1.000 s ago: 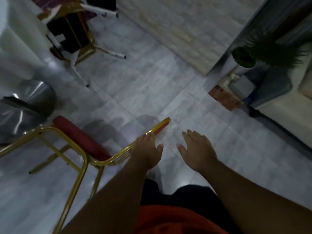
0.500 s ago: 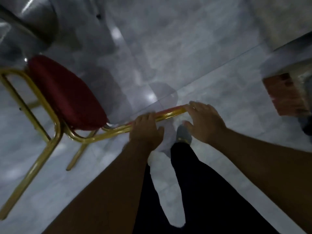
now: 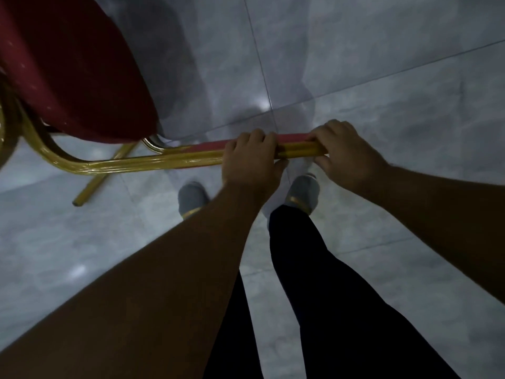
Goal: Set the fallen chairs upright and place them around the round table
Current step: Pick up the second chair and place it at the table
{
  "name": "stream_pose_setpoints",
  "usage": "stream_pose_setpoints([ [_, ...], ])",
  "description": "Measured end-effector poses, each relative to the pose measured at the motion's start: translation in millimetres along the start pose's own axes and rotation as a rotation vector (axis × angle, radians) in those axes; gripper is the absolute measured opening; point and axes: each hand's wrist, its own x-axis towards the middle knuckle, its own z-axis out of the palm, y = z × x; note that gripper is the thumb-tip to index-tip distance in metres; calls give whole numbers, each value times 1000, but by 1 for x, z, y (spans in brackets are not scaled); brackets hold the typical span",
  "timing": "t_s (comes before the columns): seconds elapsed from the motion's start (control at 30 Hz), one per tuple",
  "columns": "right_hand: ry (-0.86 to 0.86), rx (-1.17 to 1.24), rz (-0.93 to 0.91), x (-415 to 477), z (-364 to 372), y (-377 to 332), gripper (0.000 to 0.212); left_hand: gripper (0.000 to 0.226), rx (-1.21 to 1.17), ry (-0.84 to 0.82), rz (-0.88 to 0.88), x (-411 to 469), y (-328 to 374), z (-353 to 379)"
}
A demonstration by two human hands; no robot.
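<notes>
Both hands wrap the gold top rail of the banquet chair (image 3: pixel 82 77); left hand (image 3: pixel 252 157) and right hand (image 3: pixel 347 154) closed around it (red seat at upper left); chair apparently mid-handling, placement pending; the round table is out of view.

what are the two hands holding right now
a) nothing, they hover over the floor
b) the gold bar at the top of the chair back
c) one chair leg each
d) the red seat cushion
b: the left hand and the right hand are both wrapped around the same gold bar of the chair, side by side, well away from the red seat.
</notes>
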Motion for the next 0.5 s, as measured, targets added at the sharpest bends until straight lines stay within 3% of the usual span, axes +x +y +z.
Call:
stream_pose_setpoints([
  [0.1, 17, -29, -34, 1, -1, -2, 25, 39, 12, -15, 43, 7, 8, -4],
  [0.33, 111, -120, -127, -25, -20, -38, 25, 33, 98, 10, 114, -23, 2, -37],
  [0.5, 241, -110, -193, -75, -66, -106, 28, 32, -47, 180, 31, -87, -3, -95],
])
